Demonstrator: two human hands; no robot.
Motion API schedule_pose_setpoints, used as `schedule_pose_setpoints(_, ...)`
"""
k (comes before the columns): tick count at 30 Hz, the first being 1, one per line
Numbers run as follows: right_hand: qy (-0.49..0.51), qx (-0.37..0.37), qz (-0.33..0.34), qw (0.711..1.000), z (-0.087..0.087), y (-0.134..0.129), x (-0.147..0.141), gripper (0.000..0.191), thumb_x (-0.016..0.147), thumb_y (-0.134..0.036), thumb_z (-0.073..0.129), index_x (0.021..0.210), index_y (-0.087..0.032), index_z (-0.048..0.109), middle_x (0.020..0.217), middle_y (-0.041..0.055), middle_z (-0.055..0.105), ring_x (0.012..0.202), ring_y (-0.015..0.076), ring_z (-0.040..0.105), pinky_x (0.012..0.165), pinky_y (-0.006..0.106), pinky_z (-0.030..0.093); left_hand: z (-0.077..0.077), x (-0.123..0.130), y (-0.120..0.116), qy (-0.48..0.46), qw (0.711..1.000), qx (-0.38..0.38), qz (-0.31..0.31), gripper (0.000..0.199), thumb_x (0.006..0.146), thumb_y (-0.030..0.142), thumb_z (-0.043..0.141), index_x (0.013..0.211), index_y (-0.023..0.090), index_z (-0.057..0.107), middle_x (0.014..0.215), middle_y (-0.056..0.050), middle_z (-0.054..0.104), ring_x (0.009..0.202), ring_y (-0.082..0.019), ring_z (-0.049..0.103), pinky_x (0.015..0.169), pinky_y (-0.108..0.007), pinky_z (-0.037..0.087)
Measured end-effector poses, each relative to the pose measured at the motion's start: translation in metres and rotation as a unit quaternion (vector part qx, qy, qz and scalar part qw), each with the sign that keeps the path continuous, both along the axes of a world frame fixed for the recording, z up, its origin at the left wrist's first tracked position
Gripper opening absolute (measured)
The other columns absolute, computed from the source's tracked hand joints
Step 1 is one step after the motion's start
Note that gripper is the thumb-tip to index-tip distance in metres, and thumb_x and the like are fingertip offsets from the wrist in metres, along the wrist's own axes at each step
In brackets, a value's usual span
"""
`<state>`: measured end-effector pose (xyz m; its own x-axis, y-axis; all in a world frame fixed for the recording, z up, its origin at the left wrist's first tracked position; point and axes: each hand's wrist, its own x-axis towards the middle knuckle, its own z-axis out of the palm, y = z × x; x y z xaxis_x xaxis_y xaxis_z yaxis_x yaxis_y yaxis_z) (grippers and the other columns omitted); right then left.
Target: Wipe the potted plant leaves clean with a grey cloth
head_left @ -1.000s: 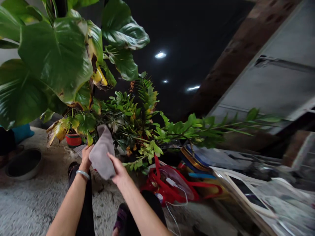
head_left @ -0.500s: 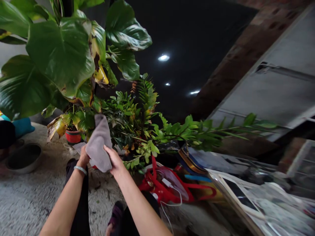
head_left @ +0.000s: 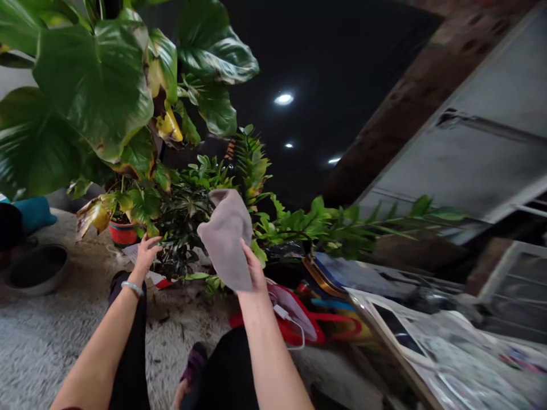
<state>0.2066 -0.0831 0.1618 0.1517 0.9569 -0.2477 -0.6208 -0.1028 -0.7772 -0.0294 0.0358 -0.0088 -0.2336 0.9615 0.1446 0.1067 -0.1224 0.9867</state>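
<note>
A grey cloth (head_left: 227, 239) hangs in front of the green plants, held by my right hand (head_left: 255, 270), whose fingers are wrapped around its right edge. My left hand (head_left: 146, 254) has its fingers spread and holds nothing; it is close to the lower leaves (head_left: 144, 206) of a potted plant. The plant's red pot (head_left: 123, 233) stands just behind that hand, to its upper left. Large broad leaves (head_left: 96, 85) fill the upper left, some with yellow and brown edges.
A grey basin (head_left: 37, 269) sits on the rough floor at the left. Right of my knees lies a red bag (head_left: 299, 319) with a white cable. Papers and a framed item (head_left: 401, 330) cover a surface at the lower right.
My left hand has let go of the cloth and opened. My right hand has carried the cloth to the right, away from my left hand.
</note>
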Motion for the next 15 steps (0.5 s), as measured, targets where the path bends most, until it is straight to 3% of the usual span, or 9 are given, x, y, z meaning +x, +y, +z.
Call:
schedule_pose_setpoints(3, 0.030, -0.066, 0.046, 0.996, -0.032, 0.009, -0.017, 0.027, 0.076, -0.048, 0.072, 0.078, -0.021, 0.071, 0.067, 0.0049, 0.076, 0.062, 0.0233, 0.070, 0.054, 0.033, 0.051, -0.002, 0.008, 0.007, -0.075, 0.997, -0.025, -0.018, 0.023, 0.055, 0.023, 0.070, 0.078, 0.019, 0.075, 0.107, -0.007, 0.069, 0.116, -0.030, 0.056, 0.103, -0.038, 0.041)
schedule_pose_setpoints(5, 0.024, -0.108, 0.081, 0.991, -0.059, -0.008, -0.035, 0.033, 0.076, -0.052, 0.072, 0.077, -0.019, 0.070, 0.066, 0.0086, 0.075, 0.060, 0.0244, 0.070, 0.051, 0.034, 0.050, -0.002, 0.010, 0.009, -0.096, 0.994, -0.041, -0.021, 0.025, 0.053, 0.023, 0.070, 0.077, 0.019, 0.074, 0.097, -0.007, 0.071, 0.103, -0.028, 0.060, 0.093, -0.037, 0.047)
schedule_pose_setpoints(7, 0.014, -0.136, 0.116, 0.984, -0.071, -0.032, -0.050, 0.037, 0.071, -0.053, 0.078, 0.079, -0.017, 0.071, 0.067, 0.0101, 0.076, 0.065, 0.0272, 0.072, 0.057, 0.036, 0.054, 0.000, 0.010, 0.008, -0.144, 0.987, -0.063, -0.042, 0.031, 0.054, 0.025, 0.069, 0.084, 0.017, 0.074, 0.088, -0.005, 0.071, 0.086, -0.024, 0.062, 0.079, -0.034, 0.050)
schedule_pose_setpoints(9, -0.001, -0.119, 0.122, 0.985, -0.059, -0.049, -0.057, 0.038, 0.065, -0.049, 0.084, 0.083, -0.017, 0.073, 0.069, 0.0080, 0.076, 0.074, 0.0283, 0.075, 0.067, 0.037, 0.058, 0.004, 0.010, 0.006, -0.208, 0.972, -0.083, -0.064, 0.034, 0.053, 0.024, 0.070, 0.085, 0.015, 0.072, 0.080, -0.004, 0.070, 0.073, -0.020, 0.060, 0.067, -0.030, 0.048)
schedule_pose_setpoints(11, -0.020, -0.052, 0.101, 0.993, -0.029, -0.049, -0.058, 0.040, 0.063, -0.045, 0.087, 0.088, -0.018, 0.074, 0.074, 0.0050, 0.078, 0.082, 0.0272, 0.076, 0.076, 0.036, 0.059, 0.006, 0.010, 0.005, -0.259, 0.959, -0.084, -0.075, 0.031, 0.050, 0.022, 0.073, 0.080, 0.014, 0.071, 0.074, -0.003, 0.069, 0.068, -0.019, 0.059, 0.063, -0.029, 0.047)
schedule_pose_setpoints(13, -0.038, 0.029, 0.085, 0.995, 0.004, -0.032, -0.057, 0.041, 0.062, -0.044, 0.089, 0.091, -0.018, 0.074, 0.078, 0.0029, 0.079, 0.084, 0.0258, 0.076, 0.079, 0.034, 0.058, 0.006, 0.011, 0.005, -0.291, 0.950, -0.075, -0.079, 0.029, 0.049, 0.020, 0.075, 0.078, 0.014, 0.069, 0.074, -0.003, 0.070, 0.069, -0.019, 0.061, 0.064, -0.028, 0.048)
schedule_pose_setpoints(15, -0.039, 0.071, 0.095, 0.992, 0.023, -0.008, -0.059, 0.039, 0.062, -0.041, 0.088, 0.090, -0.018, 0.074, 0.077, 0.0019, 0.079, 0.082, 0.0246, 0.076, 0.079, 0.033, 0.058, 0.004, 0.011, 0.005, -0.330, 0.939, -0.066, -0.074, 0.033, 0.049, 0.019, 0.075, 0.081, 0.015, 0.068, 0.082, -0.004, 0.071, 0.074, -0.020, 0.063, 0.066, -0.029, 0.050)
